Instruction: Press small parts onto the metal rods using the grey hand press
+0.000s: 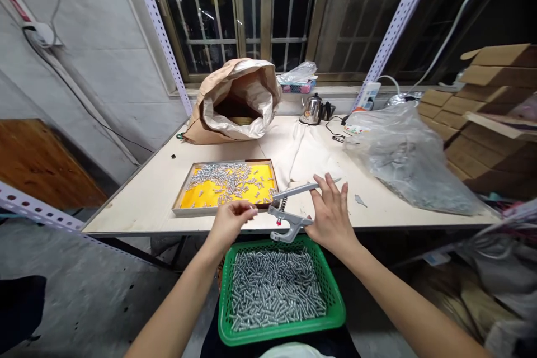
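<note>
My right hand [333,217] holds grey spring-loaded pliers [293,192], thumb and fingers about the two handles, which stand apart. The black coil spring [283,204] and a small red part [278,222] show at the tool's jaw end, on the left. Close to that end, my left hand [232,222] is closed in a pinch; a tiny whitish bit shows at its fingertips, too small to name. Below both hands is a green basket [224,313] filled with small ridged metal pieces [277,288]. Behind my left hand, a shallow tray [178,211] with a yellow bottom bears similar small pieces [235,179].
On the pale table [138,201] a large paper sack [205,117] lies with its mouth towards me. A bulging clear plastic bag [403,151] sits at the right, before stacked cardboard boxes [482,140]. A metal kettle [311,109] stands at the back by the window.
</note>
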Available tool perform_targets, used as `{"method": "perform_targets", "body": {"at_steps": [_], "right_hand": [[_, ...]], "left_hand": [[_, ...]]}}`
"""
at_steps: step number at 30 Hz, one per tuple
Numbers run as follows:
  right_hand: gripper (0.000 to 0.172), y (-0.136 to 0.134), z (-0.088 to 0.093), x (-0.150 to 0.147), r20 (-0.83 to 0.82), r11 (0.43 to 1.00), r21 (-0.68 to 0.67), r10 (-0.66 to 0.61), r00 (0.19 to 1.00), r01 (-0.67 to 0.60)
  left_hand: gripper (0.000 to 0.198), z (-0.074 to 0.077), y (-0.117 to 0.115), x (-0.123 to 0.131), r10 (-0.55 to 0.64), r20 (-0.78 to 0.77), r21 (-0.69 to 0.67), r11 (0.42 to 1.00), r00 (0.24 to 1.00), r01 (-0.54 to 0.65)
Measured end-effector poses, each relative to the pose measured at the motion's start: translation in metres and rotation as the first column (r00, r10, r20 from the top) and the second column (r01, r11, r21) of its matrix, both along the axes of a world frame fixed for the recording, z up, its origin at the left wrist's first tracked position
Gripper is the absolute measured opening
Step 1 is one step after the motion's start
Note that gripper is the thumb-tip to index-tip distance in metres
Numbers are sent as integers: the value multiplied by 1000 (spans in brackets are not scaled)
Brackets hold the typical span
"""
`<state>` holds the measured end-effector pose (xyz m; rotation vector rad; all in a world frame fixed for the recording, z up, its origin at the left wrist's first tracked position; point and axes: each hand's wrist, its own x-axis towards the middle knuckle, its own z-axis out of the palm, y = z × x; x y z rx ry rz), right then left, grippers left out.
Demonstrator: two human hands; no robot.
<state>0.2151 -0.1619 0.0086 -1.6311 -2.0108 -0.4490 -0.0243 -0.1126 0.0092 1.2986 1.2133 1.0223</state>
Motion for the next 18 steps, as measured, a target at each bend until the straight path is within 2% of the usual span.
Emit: {"method": "perform_targets", "body": {"at_steps": [3,7,15,18], "right_hand": [[60,-2,4,-3,27,999,-43,7,1000,-5],[60,-7,4,-6,43,998,-63,26,999,-23],[63,-16,-1,-10,44,998,-63,31,999,-28],[62,-18,-3,-10,28,997,-71,17,999,-15]], "left_hand": [[26,-3,-25,16,-107,106,-142,982,989,122],[24,-5,-35,21,-218,118,-176,956,969,236],[22,-9,-43,25,-261,49,-130,955,964,266],[23,-12,-45,25,-233,54,-94,967,971,237]]}}
